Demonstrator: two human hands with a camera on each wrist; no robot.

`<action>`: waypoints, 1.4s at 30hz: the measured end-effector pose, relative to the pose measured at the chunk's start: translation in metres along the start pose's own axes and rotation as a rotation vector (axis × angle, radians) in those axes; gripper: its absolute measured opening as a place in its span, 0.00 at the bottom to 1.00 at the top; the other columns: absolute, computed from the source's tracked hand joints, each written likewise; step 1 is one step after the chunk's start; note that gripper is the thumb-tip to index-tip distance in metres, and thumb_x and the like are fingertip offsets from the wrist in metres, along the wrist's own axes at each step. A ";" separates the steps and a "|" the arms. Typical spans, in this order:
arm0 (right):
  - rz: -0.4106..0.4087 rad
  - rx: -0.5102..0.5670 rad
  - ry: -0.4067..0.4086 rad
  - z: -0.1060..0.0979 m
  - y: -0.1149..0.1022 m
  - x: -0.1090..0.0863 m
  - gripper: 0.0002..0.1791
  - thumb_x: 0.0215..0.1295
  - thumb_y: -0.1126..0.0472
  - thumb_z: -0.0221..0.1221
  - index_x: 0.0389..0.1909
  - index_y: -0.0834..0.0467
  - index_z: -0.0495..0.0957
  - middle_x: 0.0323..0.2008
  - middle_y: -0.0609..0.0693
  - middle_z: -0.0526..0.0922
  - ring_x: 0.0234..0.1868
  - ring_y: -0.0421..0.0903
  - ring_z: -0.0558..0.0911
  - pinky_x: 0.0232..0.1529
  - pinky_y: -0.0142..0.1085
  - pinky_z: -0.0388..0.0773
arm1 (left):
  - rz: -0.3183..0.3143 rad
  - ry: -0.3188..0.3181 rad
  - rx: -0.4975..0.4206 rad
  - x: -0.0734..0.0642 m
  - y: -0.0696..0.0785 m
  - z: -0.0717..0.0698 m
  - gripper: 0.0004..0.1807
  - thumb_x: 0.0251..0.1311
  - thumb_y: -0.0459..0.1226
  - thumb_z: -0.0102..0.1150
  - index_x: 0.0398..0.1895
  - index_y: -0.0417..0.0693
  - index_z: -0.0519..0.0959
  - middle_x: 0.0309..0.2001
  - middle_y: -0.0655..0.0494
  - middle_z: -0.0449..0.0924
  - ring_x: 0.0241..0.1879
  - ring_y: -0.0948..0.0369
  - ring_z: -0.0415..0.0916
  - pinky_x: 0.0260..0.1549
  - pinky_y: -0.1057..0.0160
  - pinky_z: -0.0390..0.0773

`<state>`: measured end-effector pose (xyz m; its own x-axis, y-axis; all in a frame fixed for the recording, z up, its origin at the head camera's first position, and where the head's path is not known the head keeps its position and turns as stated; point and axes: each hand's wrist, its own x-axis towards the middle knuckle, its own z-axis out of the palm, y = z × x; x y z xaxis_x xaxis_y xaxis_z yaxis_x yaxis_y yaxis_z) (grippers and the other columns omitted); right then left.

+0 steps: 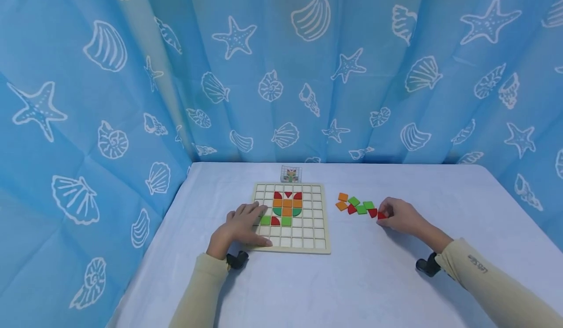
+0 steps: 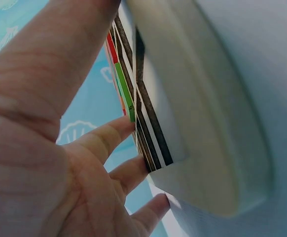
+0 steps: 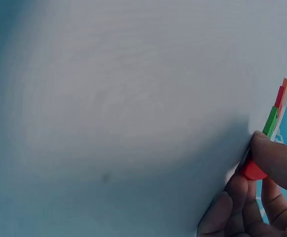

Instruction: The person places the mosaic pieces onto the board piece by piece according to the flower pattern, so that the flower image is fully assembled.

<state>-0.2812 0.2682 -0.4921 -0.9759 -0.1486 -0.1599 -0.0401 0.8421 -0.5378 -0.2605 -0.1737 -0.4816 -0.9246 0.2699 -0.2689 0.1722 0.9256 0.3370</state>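
A cream grid board [image 1: 326, 220] lies on the table with red, orange and green tiles set in its squares in a flower-like pattern. My left hand [image 1: 241, 225] rests on the board's left side, its fingers spread and fairly straight. In the left wrist view, fingers [image 2: 119, 131] of that hand lie at the board's edge. Right of the board, my right hand [image 1: 402, 215] pinches a red quarter-round tile [image 3: 254, 171] between thumb and fingers, low at the tabletop. Loose tiles lie beside it: orange squares [image 1: 341, 205], green squares [image 1: 368, 204] and red ones [image 1: 373, 213].
Behind the board stands a small pattern card [image 1: 291, 174] showing a similar flower on a grid. A white cloth covers the table [image 1: 325, 289]. Blue curtains [image 1: 272, 49] with shells and starfish hang behind it and along the left.
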 end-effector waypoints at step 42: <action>-0.039 0.225 0.039 0.017 -0.104 0.026 0.18 0.60 0.67 0.64 0.52 0.61 0.82 0.46 0.58 0.84 0.38 0.49 0.82 0.38 0.41 0.85 | 0.015 0.003 0.001 -0.002 0.000 -0.001 0.57 0.42 0.63 0.73 0.76 0.61 0.58 0.78 0.51 0.54 0.76 0.47 0.48 0.71 0.35 0.52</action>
<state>-0.2984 0.1677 -0.4543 -0.9822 -0.1553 -0.1054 -0.0338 0.6987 -0.7146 -0.2595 -0.1746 -0.4800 -0.9229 0.2827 -0.2615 0.1860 0.9218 0.3401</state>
